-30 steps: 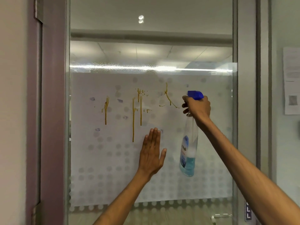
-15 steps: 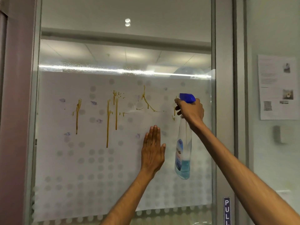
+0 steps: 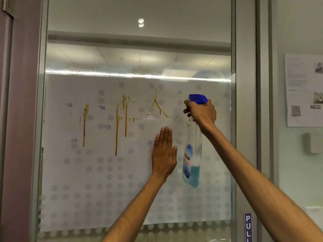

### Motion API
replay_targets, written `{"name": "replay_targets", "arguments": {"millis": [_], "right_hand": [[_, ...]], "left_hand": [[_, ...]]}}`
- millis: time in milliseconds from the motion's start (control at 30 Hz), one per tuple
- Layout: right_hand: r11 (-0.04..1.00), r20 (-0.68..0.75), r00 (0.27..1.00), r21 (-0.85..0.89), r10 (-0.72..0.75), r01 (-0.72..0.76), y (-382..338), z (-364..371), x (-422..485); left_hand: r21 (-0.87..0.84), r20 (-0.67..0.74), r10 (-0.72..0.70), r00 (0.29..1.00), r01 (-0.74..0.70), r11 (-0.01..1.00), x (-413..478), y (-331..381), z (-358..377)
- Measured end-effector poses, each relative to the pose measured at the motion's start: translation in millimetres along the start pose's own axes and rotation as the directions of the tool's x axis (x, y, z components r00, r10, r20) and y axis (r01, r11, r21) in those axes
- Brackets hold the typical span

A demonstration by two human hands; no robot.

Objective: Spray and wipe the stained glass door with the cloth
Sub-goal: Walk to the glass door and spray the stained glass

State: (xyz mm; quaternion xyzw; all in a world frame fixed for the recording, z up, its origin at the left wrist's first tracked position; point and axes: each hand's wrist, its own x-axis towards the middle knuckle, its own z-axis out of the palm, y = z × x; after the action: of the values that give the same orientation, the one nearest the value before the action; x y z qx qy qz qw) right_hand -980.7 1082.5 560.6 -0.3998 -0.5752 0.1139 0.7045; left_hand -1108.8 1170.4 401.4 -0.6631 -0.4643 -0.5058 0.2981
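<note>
The glass door (image 3: 97, 172) fills the view, frosted with grey dots on its lower half. Brown drip stains (image 3: 117, 130) and small purple smudges run across its middle. My right hand (image 3: 201, 113) is shut on the blue trigger head of a clear spray bottle (image 3: 191, 165) holding blue liquid, which hangs right of centre close to the glass. The nozzle points left toward the stains. My left hand (image 3: 164, 154) lies flat on the glass with fingers together, just left of the bottle and below the stains. No cloth is in view.
A grey metal door frame (image 3: 244, 119) stands right of the glass, with a blue PULL sign (image 3: 247, 227) low on it. Papers (image 3: 304, 91) are pinned to the wall at the far right. A dark frame edge (image 3: 22, 119) runs down the left.
The view has shifted so the door sits further left than one second ago. The bottle has moved slightly left relative to the stains. My left hand stays flat on the glass.
</note>
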Motion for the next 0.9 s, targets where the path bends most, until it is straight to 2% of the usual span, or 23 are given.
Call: {"name": "replay_targets", "arguments": {"millis": [300,533,667,833,900], "right_hand": [[0.994,-0.121,0.992,-0.106,-0.042,0.029,3,-12,5],[0.999,-0.191,0.982,-0.035,-0.006,-0.001,13,-29,0],[0.999,-0.144,0.989,-0.014,0.034,-0.036,21,-35,-9],[0.993,-0.077,0.991,-0.037,0.107,-0.11,47,-36,-33],[0.991,-0.046,0.99,-0.026,0.133,-0.134,56,-39,-44]], "left_hand": [[0.05,0.011,-0.013,1.0,0.012,0.999,-1,-1,2],[0.088,0.041,0.003,0.999,-0.006,0.996,-2,0,-4],[0.035,0.065,0.01,0.998,-0.012,0.999,-8,7,-9],[-0.074,0.115,0.103,0.988,-0.095,0.993,-37,32,-16],[-0.201,0.138,0.045,0.989,-0.017,0.979,-57,49,-17]]}}
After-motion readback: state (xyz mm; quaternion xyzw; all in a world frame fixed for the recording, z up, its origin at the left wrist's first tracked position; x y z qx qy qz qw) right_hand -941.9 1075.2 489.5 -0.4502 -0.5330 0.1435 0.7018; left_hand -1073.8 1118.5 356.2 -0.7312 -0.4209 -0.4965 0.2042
